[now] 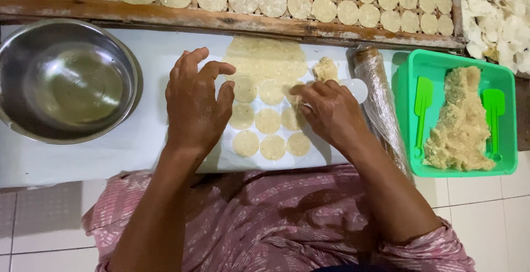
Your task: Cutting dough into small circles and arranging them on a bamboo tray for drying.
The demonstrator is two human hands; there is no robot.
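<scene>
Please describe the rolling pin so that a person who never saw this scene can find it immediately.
Find the bright green tub of dough at the right of the white board. Directly left of it, beside the right hand, lies the rolling pin, a long cylinder. Unlike everything around it, it is wrapped in clear, shiny plastic film.

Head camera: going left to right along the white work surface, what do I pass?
Steel bowl → left hand → cut dough rounds → right hand holding a white round cutter → plastic-wrapped rolling pin → green tray of dough with two green spatulas.
</scene>
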